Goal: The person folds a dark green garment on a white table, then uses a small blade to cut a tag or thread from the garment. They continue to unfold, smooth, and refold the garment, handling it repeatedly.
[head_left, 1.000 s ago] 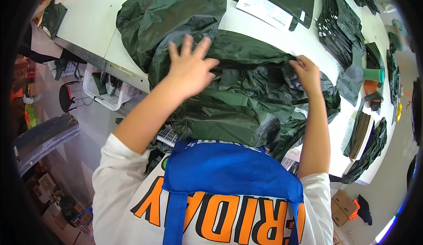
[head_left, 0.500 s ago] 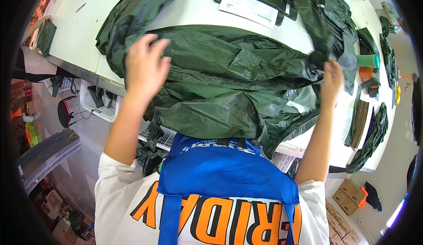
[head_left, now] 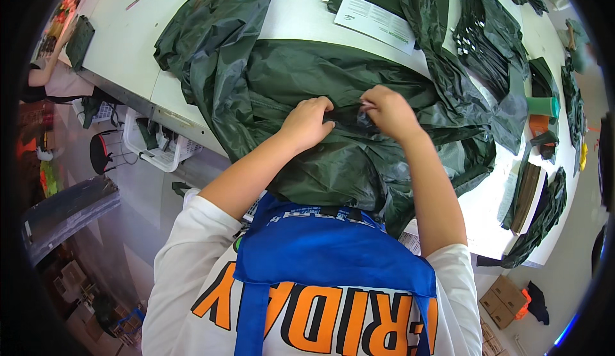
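A dark green rain jacket (head_left: 327, 176) of thin shiny fabric lies bunched across the near side of the white table (head_left: 192, 10). Its sleeves stretch away at left and right, and folds hide most of the zip. Curled over the dark front opening, my left hand (head_left: 307, 124) grips the fabric between thumb and fingers. My right hand (head_left: 392, 111) is closed in a pinch just to the right, at the same opening. The small part between its fingertips is mostly hidden.
Beyond the jacket lie a dark flat panel and a white printed card (head_left: 375, 23). Stacked dark green pieces (head_left: 490, 42), a green cylinder (head_left: 542, 106) and more garments line the right. A white basket (head_left: 160, 141) sits below the left table edge. Another person's arm (head_left: 48, 67) shows far left.
Both hands have come inward from the jacket's two sides to its middle and closed on it. The right sleeve now lies across the table, and the fabric has been rearranged.
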Demonstrator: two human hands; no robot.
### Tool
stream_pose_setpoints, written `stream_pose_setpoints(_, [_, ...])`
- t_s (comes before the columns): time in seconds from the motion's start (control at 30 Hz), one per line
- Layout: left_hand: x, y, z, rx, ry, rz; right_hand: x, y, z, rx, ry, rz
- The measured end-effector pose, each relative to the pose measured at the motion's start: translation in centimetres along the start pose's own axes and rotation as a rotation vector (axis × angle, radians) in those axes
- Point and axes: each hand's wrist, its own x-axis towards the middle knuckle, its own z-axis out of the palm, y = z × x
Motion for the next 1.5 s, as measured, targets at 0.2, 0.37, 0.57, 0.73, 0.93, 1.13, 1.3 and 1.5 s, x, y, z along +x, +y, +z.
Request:
stream_pose_setpoints(0.2, [-3.2,3.5,-4.9,-0.247,0.195,0.029,-0.1,-6.8,-9.9,0.245,0.185,-0.016])
stream_pose_setpoints(0.37, [-3.1,1.8,-1.0,-1.568,-0.061,-0.210,-0.8,-11.3,-14.7,0.603,0.076,0.206])
stream_pose_setpoints(0.57, [-2.1,3.9,-4.5,-1.988,0.101,-0.101,-0.9,-12.3,-15.9,0.541,0.169,0.207])
stream_pose_setpoints(0.73, [-4.9,6.1,-6.3,-1.849,0.038,-0.032,-1.4,-11.1,-14.0,0.042,0.498,0.036])
stream_pose_setpoints(0.93, [-7.7,5.9,-7.2,-2.171,-0.197,-0.049,-3.7,-7.1,-10.3,0.276,0.656,-0.074])
stream_pose_setpoints(1.13, [-8.2,7.0,-7.9,-2.129,-0.146,-0.184,-6.1,-6.2,-7.9,0.471,0.737,-0.049])
stream_pose_setpoints(1.3, [-8.3,7.5,-8.2,-2.264,-0.208,-0.197,-6.4,-6.0,-7.1,0.571,0.785,-0.041])
stream_pose_setpoints(1.5, [-8.6,7.2,-8.4,-2.275,-0.355,-0.089,-6.8,-6.2,-6.5,0.770,0.806,0.018])
